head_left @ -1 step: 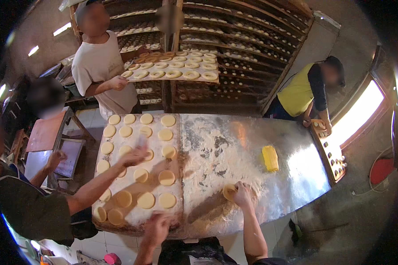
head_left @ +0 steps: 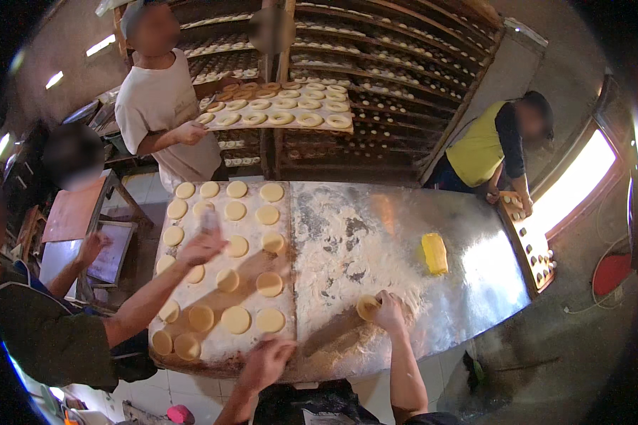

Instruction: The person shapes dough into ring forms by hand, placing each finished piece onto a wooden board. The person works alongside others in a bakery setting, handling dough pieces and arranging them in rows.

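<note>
My left hand (head_left: 269,358) hangs over the near edge of the flour-dusted board (head_left: 252,265), fingers loosely bent apart with nothing visible in them, below a pale dough disc (head_left: 269,320). Rows of similar discs cover the board. On the floury metal worktop (head_left: 333,234), my right hand (head_left: 386,312) has its fingers closed on a dough round (head_left: 366,306), casting a long shadow leftward. A co-worker's hand (head_left: 202,251) from the left reaches over the discs with a blurred pale object in it. A yellow block (head_left: 434,253) lies farther right on the metal.
A standing person (head_left: 164,106) holds a tray of dough rings (head_left: 280,110) before a tall rack (head_left: 383,49). Another person (head_left: 478,145) bends over a tray of small dough balls (head_left: 528,248) at the worktop's right end. A side table (head_left: 71,212) stands left.
My left hand has shifted right and slightly up. The co-worker's reaching hand has moved a little left. My right hand looks almost still.
</note>
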`<act>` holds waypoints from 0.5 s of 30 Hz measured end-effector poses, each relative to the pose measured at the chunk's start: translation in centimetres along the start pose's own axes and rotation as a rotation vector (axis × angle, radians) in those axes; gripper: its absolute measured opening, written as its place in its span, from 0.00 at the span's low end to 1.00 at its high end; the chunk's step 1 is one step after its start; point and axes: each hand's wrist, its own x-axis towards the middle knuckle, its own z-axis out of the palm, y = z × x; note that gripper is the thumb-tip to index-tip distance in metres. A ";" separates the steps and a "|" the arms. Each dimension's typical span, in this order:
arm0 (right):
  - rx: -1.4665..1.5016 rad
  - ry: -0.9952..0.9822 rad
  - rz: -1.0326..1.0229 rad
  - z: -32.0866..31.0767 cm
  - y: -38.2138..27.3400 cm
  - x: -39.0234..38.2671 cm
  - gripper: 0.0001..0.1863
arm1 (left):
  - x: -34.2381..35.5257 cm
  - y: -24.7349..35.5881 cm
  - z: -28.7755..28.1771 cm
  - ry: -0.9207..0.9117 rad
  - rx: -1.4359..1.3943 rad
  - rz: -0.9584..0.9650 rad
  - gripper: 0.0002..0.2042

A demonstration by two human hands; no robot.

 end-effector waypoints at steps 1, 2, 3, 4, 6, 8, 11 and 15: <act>0.093 0.031 -0.006 0.2 -0.3 0.0 0.19 | 2.2 0.3 1.8 -0.111 -0.220 0.012 0.07; 0.194 0.013 0.036 0.3 -0.7 0.2 0.19 | 5.2 0.0 3.7 -0.173 -0.169 0.128 0.10; 0.317 0.028 0.049 0.5 -1.0 -0.1 0.20 | 7.3 0.0 5.7 -0.163 -0.208 0.198 0.11; 0.309 0.054 0.065 0.4 -1.4 -0.2 0.19 | 9.2 -0.2 7.5 -0.129 -0.265 0.288 0.12; 0.349 0.171 0.039 0.2 -2.0 -1.4 0.19 | 12.3 -1.0 9.6 -0.131 -0.053 0.311 0.10; 0.080 0.283 0.023 -0.5 -2.6 -2.6 0.20 | 12.5 -1.3 9.7 0.113 0.200 0.341 0.11; -0.129 0.496 0.050 -0.9 -4.2 -3.6 0.18 | 10.4 -2.3 5.5 0.178 0.392 0.193 0.12; 0.167 0.091 -0.135 1.9 -9.6 -2.6 0.17 | 4.9 -5.7 -2.3 0.401 0.703 -0.256 0.19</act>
